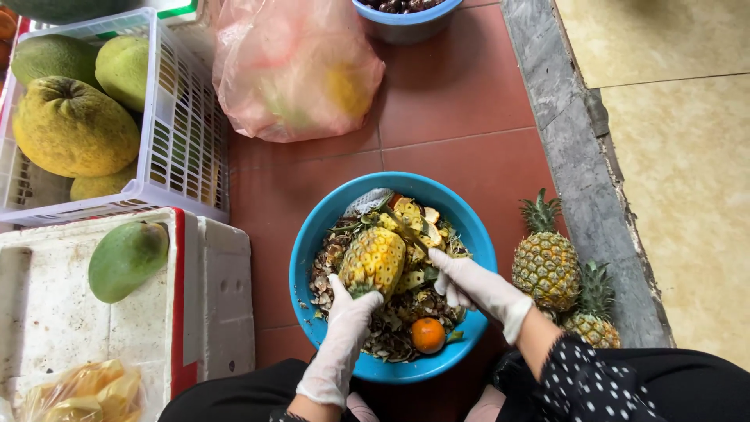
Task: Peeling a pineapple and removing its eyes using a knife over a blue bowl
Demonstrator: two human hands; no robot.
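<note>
Both white-gloved hands work over the round blue plastic basin [305,258] on the red tiled floor [461,101]. The left hand [348,324] grasps the base of a partly peeled yellow pineapple [373,259], whose long axis runs away from the person, tilted slightly right. The right hand [469,283] is clenched around a knife handle; its blade is hard to see. Peel scraps and a small orange fruit [428,334] fill the basin. Two whole pineapples [547,266] stand right; a white slotted crate [183,133] of green-yellow pomelos sits farther left.
</note>
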